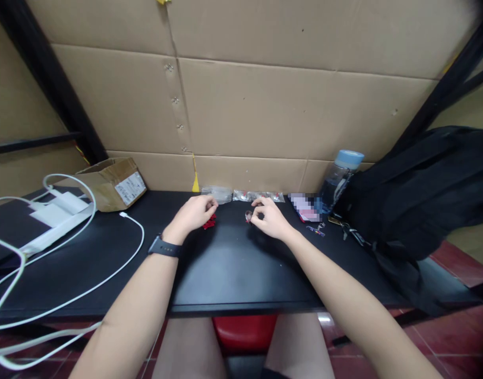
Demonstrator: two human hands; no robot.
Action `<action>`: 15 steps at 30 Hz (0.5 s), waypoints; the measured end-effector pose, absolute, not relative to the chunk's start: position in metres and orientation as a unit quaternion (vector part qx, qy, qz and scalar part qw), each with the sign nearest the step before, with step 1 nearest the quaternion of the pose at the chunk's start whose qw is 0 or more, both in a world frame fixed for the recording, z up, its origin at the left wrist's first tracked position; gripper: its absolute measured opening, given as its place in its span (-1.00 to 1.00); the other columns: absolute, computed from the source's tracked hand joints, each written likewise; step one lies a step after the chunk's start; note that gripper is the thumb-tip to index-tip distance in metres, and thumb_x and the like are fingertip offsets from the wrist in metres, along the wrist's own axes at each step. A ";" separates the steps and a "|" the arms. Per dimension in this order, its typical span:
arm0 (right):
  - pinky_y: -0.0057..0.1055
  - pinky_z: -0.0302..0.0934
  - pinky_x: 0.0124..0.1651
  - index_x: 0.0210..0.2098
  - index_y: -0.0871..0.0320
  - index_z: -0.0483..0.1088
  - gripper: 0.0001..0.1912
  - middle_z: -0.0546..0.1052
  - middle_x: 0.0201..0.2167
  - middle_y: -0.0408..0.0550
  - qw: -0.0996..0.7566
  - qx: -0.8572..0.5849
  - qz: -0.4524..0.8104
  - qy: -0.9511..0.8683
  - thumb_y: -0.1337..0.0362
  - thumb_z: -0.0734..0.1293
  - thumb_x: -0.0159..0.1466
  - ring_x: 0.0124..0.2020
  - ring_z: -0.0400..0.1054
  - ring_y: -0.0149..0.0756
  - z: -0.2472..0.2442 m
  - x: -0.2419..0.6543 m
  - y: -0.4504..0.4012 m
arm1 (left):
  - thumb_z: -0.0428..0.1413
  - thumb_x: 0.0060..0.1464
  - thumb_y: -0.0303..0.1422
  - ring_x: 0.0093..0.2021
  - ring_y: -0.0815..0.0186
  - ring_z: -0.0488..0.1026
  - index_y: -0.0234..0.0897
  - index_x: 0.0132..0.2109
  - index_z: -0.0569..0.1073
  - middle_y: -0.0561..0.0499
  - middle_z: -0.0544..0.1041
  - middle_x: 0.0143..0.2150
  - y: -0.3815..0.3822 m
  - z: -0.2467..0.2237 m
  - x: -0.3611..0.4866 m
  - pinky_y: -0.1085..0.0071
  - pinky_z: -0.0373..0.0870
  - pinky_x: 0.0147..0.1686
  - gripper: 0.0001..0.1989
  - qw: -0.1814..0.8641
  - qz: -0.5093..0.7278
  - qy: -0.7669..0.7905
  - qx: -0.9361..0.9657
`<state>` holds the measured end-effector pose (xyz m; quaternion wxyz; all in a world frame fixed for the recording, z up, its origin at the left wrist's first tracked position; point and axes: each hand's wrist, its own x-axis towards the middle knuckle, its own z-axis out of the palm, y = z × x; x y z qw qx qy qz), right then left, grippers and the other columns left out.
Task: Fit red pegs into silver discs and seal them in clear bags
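On the black table (pixel 229 273), my left hand (pixel 196 212) is beside a small red item (pixel 210 221), its fingers curled; whether they grip it is unclear. My right hand (pixel 268 217) is closed in a pinch on a small shiny item (pixel 248 216) that is too small to name. Behind my left hand lies clear plastic packaging (pixel 221 195). A row of small clear packets (pixel 241 196) with shiny and red contents lies behind my right hand.
At left are an open cardboard box (pixel 107 187), a white power strip (pixel 55 231) and looping white cables (pixel 142 239). Right of my hands are a bottle (pixel 336 181), keys (pixel 345 231), a small keychain (pixel 316 230) and a black backpack (pixel 419 189). A cardboard wall (pixel 265 110) stands behind.
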<state>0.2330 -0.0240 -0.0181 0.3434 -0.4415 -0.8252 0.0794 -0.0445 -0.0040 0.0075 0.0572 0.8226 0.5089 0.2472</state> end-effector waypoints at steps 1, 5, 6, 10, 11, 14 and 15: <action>-0.14 0.20 0.17 -0.59 0.12 0.44 -0.70 0.50 -0.05 0.02 0.342 -0.441 0.081 -0.826 0.25 0.37 0.27 0.00 0.34 -0.13 -0.017 0.236 -0.024 | 0.08 0.15 -0.26 -0.34 0.22 0.55 -0.18 -0.25 0.60 -0.01 0.64 -0.37 -0.002 0.009 -0.055 0.40 0.37 -0.30 -0.80 0.072 0.222 0.523 0.820; -0.15 0.22 0.15 -0.61 0.13 0.43 -0.71 0.51 -0.09 0.04 0.312 -0.431 0.086 -0.842 0.26 0.38 0.25 -0.02 0.38 -0.14 -0.012 0.242 -0.025 | 0.21 -0.02 -0.18 -0.45 0.26 0.52 -0.14 -0.45 0.61 0.04 0.61 -0.50 -0.001 0.011 -0.076 0.45 0.28 -0.46 -0.82 0.141 0.161 0.535 0.817; -0.16 0.23 0.14 -0.61 0.13 0.43 -0.73 0.51 -0.09 0.04 0.303 -0.430 0.089 -0.846 0.28 0.39 0.22 -0.02 0.39 -0.13 -0.012 0.243 -0.025 | 0.25 -0.08 -0.18 -0.47 0.26 0.52 -0.13 -0.46 0.61 0.05 0.60 -0.51 -0.002 0.011 -0.075 0.45 0.28 -0.48 -0.85 0.155 0.147 0.530 0.821; -0.23 0.25 0.10 -0.62 0.13 0.39 -0.79 0.51 -0.13 -0.01 0.309 -0.425 0.081 -0.847 0.39 0.39 0.13 -0.05 0.39 -0.16 -0.009 0.244 -0.026 | 0.30 -0.21 -0.32 -0.50 0.27 0.51 -0.09 -0.47 0.63 0.07 0.59 -0.52 -0.005 0.006 -0.065 0.44 0.28 -0.48 -0.96 0.166 0.108 0.530 0.824; -0.25 0.26 0.08 -0.62 0.13 0.38 -0.79 0.52 -0.15 -0.02 0.311 -0.426 0.075 -0.846 0.39 0.38 0.13 -0.07 0.39 -0.17 -0.008 0.244 -0.026 | 0.28 -0.20 -0.36 -0.50 0.26 0.51 -0.10 -0.48 0.62 0.06 0.60 -0.51 -0.005 0.004 -0.063 0.44 0.28 -0.47 -0.96 0.160 0.103 0.535 0.823; -0.31 0.27 0.02 -0.52 0.12 0.43 -0.84 0.54 -0.24 -0.03 0.269 -0.440 0.068 -0.854 0.38 0.32 0.19 -0.15 0.42 -0.21 -0.004 0.250 -0.025 | 0.22 -0.14 -0.42 -0.45 0.24 0.52 -0.11 -0.48 0.61 0.03 0.61 -0.46 -0.003 0.001 -0.060 0.42 0.30 -0.42 -0.90 0.130 0.093 0.532 0.831; -0.32 0.27 0.02 -0.44 0.12 0.47 -0.87 0.54 -0.24 -0.03 0.246 -0.452 0.066 -0.855 0.37 0.31 0.22 -0.15 0.43 -0.21 -0.003 0.255 -0.024 | 0.20 -0.11 -0.42 -0.43 0.23 0.52 -0.11 -0.46 0.61 0.02 0.62 -0.43 -0.003 0.001 -0.060 0.41 0.30 -0.40 -0.90 0.116 0.096 0.524 0.838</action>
